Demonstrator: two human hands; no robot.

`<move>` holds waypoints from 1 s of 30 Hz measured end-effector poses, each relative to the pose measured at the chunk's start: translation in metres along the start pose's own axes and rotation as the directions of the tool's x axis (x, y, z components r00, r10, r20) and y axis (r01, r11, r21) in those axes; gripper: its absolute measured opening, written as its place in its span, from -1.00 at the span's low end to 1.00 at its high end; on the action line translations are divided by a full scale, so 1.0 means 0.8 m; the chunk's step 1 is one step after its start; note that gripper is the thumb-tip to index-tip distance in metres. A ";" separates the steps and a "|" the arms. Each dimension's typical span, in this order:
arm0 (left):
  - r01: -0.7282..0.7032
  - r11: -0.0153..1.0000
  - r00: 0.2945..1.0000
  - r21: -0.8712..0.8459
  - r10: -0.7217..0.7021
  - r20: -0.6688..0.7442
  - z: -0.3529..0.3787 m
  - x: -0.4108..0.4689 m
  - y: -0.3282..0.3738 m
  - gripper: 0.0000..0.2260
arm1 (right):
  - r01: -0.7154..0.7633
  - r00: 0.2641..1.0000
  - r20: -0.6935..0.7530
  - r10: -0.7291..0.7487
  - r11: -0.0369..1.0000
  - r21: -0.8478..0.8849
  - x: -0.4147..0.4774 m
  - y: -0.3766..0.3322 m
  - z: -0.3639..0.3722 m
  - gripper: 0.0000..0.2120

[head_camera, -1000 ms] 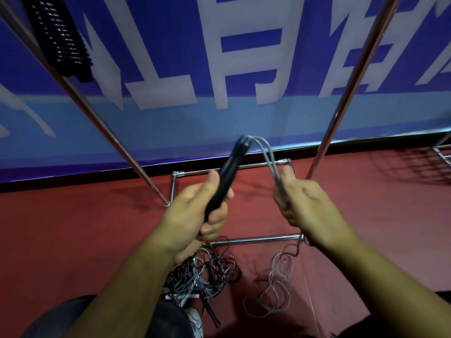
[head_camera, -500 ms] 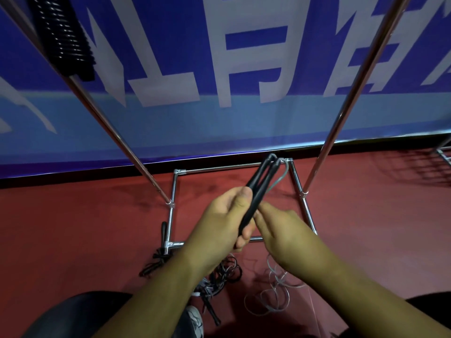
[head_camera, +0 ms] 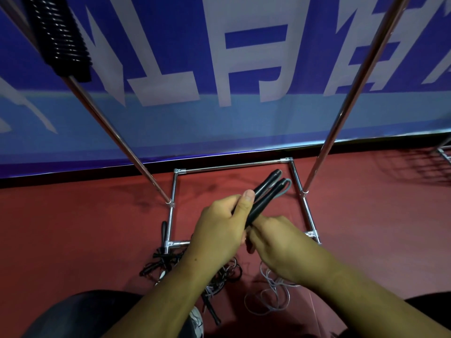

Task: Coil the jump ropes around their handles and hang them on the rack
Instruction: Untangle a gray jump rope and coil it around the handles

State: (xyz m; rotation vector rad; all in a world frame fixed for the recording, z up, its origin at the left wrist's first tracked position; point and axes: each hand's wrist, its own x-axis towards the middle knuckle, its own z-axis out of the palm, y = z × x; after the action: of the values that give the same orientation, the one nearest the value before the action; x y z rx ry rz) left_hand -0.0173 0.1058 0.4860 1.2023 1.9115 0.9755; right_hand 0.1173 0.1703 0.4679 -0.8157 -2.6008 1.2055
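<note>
Head view. Left hand (head_camera: pixel 219 230) grips two black handles (head_camera: pixel 266 191), thumb pressed on top. The handles lie side by side, tips pointing to 1 o'clock, over the rack base (head_camera: pixel 234 165). Right hand (head_camera: pixel 275 242) meets their lower end, fingers curled; what they hold cannot be told. Grey cord (head_camera: pixel 273 296) lies in loose loops on the floor (head_camera: pixel 73 228) at 5 o'clock. Tangled ropes (head_camera: pixel 166 262) lie at 7 o'clock. A coiled rope (head_camera: pixel 61 37) hangs by the pole (head_camera: pixel 109 128) at 11 o'clock.

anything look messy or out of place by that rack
Yes: a tangled heap of black jump ropes sprawls on the red floor at the chrome rack base, and pale grey cord trails in loose loops below the right hand, uncoiled from the black handles the left hand grips.
</note>
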 end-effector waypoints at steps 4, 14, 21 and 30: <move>-0.027 0.995 0.999 -0.096 0.023 -0.040 0.000 0.003 0.002 -0.50 | -0.018 0.999 -0.051 0.017 1.000 -0.006 0.002 0.004 -0.003 -0.78; 0.212 0.909 0.973 -0.360 -0.229 -0.005 -0.011 0.014 0.003 -0.38 | -0.213 0.977 0.001 0.213 0.976 0.032 -0.001 -0.008 -0.008 -0.49; 0.262 0.889 0.951 -0.375 -0.304 -0.057 -0.016 0.016 0.000 -0.39 | -0.134 0.990 0.054 0.133 0.991 0.019 -0.003 -0.010 -0.005 -0.60; 0.227 0.932 0.968 -0.282 -0.249 -0.042 -0.017 0.017 -0.003 -0.33 | -0.057 0.998 0.009 0.058 0.996 -0.069 -0.005 -0.001 0.001 -0.62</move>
State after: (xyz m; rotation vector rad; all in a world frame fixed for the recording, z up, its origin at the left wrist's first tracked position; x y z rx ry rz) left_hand -0.0344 0.1145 0.4886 0.7630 1.8548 1.1231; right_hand 0.1198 0.1675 0.4685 -0.9053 -2.6586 1.1439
